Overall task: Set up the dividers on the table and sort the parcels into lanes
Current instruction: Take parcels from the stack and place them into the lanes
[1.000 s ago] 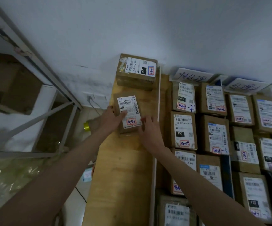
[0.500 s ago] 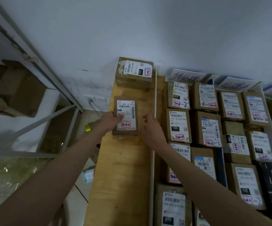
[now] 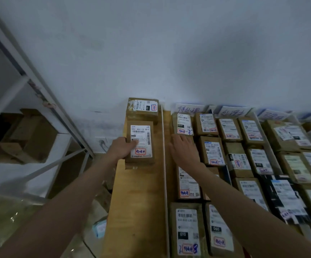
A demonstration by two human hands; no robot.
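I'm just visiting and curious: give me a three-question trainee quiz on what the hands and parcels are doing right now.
1. True or false: the left hand grips the parcel marked 502.
2. On which side of the white divider does the right hand lie? A) left B) right
3. Fill in: the parcel against the wall sits directly ____ the 502 parcel.

Key: 1 true; 2 B; 3 behind.
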